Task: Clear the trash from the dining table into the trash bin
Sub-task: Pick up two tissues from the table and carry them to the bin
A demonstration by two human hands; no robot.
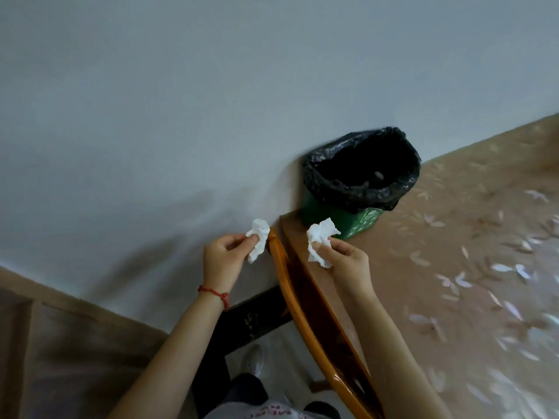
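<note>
My left hand (222,258) pinches a crumpled white tissue (257,241) and wears a red string bracelet at the wrist. My right hand (344,261) pinches a second crumpled white tissue (320,241). Both hands are held out in front of me, short of the trash bin (357,219). The bin is green with a black bag (360,167) folded over its rim. It stands against the pale wall, up and to the right of my hands. A few small items lie at the bottom of the bag.
An orange wooden chair back (305,313) runs diagonally between my arms. The brown floor (469,267) with pale petal patterns spreads to the right. A pale wall (151,116) fills the upper left. My shoe (254,359) shows below.
</note>
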